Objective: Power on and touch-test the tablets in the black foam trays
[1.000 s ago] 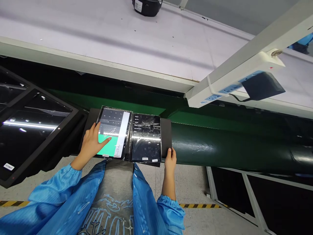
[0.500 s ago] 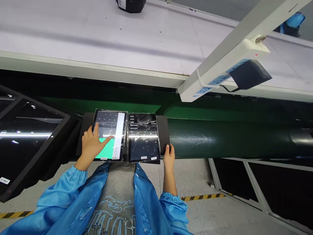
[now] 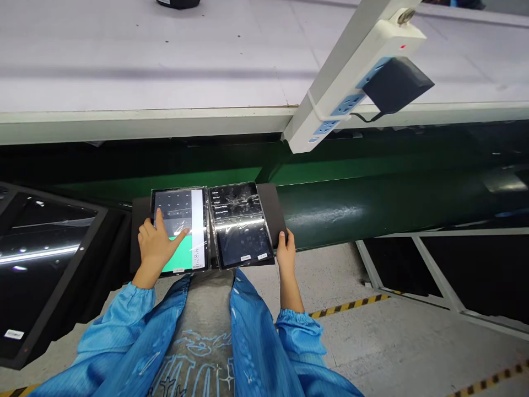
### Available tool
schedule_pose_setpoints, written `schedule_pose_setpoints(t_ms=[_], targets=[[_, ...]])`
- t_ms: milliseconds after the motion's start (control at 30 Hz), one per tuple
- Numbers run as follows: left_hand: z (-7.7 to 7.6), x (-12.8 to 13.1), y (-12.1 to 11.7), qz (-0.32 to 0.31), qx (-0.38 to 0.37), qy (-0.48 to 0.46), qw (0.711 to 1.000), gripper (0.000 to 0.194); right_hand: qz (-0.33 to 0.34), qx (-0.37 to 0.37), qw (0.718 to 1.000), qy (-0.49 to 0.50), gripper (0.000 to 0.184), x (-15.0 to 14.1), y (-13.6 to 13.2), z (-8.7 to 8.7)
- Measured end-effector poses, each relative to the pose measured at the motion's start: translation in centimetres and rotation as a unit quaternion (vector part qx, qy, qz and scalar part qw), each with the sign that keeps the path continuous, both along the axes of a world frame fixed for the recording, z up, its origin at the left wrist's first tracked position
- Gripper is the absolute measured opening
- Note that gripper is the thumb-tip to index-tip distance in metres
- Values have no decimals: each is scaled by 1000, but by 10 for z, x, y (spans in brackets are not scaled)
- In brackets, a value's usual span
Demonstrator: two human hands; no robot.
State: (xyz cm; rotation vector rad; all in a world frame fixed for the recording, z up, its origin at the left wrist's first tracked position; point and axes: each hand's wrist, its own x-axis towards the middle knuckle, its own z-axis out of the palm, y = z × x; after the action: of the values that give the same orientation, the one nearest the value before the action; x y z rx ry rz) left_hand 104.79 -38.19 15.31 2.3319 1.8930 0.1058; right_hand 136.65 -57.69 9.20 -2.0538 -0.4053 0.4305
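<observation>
Two tablets lie side by side on a black board point(image 3: 270, 209) in front of my body. The left tablet point(image 3: 198, 231) shows a number keypad, a white strip and a green area. The right tablet point(image 3: 237, 237) has a dark screen with a text list, and clear film wraps both. My left hand point(image 3: 156, 245) is over the left tablet, fingers spread, index fingertip at the keypad and thumb over the screen. My right hand point(image 3: 286, 253) grips the board's right edge, fingers curled round it.
A green conveyor belt point(image 3: 330, 212) runs behind the board, below a white shelf point(image 3: 124, 88). A power strip point(image 3: 343, 99) with a black adapter point(image 3: 397, 82) hangs on a slanted post. At left stand large black-framed panels point(image 3: 41, 253); dark panels in a grey frame point(image 3: 417, 253) are at right.
The camera view has turned and shifted, so the shelf and power strip sit higher and further left. The board's right side looks tilted upward. My left index finger stays near the keypad.
</observation>
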Motion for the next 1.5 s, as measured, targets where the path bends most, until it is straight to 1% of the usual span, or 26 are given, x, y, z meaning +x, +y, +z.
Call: schedule_pose_setpoints(t_ms=[233, 433, 567, 700, 833, 900, 1000, 1133, 1267, 1400, 1500], targets=[[3, -1, 1, 12, -11, -33, 999, 107, -10, 4, 1000, -12, 60, 0, 4, -2], [3, 1, -1, 14, -9, -36, 999, 105, -9, -11, 1000, -6, 61, -2, 5, 2], [6, 0, 0, 12, -14, -45, 999, 103, -8, -14, 1000, -9, 65, -2, 4, 1], [8, -11, 6, 9, -45, -110, 993, 92, -5, -11, 1000, -9, 66, -1, 4, 1], [2, -33, 7, -9, -47, -208, 977, 81, -5, -12, 1000, -12, 63, -1, 4, 1], [-3, -46, 0, -6, -48, -257, 965, 76, -9, -11, 1000, -15, 61, -1, 4, 1], [-12, -66, -17, -8, -57, -313, 948, 71, -6, -4, 1000, -20, 61, 0, 5, -1], [-19, -85, -43, -32, -55, -322, 945, 65, -3, -4, 1000, -19, 62, 2, 5, -4], [-23, -93, -55, -61, -44, -311, 947, 66, -7, -7, 1000, -21, 65, 2, 7, -4], [-26, -95, -55, -79, -34, -294, 952, 68, -9, -12, 1000, -15, 63, 0, 7, -3], [-29, -92, -57, -79, -28, -292, 953, 67, -9, -12, 1000, -13, 63, 0, 7, -2]])
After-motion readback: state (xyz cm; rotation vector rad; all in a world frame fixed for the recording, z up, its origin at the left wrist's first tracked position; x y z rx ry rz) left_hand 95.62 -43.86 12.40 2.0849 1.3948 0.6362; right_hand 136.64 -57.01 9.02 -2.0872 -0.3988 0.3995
